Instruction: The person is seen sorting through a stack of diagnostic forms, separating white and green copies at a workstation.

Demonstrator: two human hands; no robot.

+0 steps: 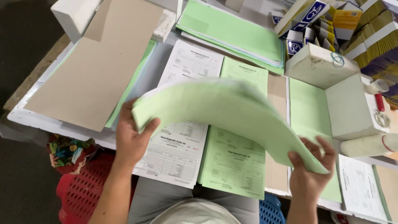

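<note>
the left hand [132,141] and the right hand [310,172] hold up a bent stack of thin light green paper sheets [226,114] over the surface [25,118]. each grip pinches one end of the stack, thumb on top and fingers under. below it lie a white printed form [178,153] and a light green printed form [234,161], side by side. a big brown cardboard sheet [97,62] lies to the left. a white block [319,66] with a rubber band on it sits to the right.

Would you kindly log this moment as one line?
left hand: grips bowed pale green paper stack | right hand: grips same stack | below: white printed form
</note>
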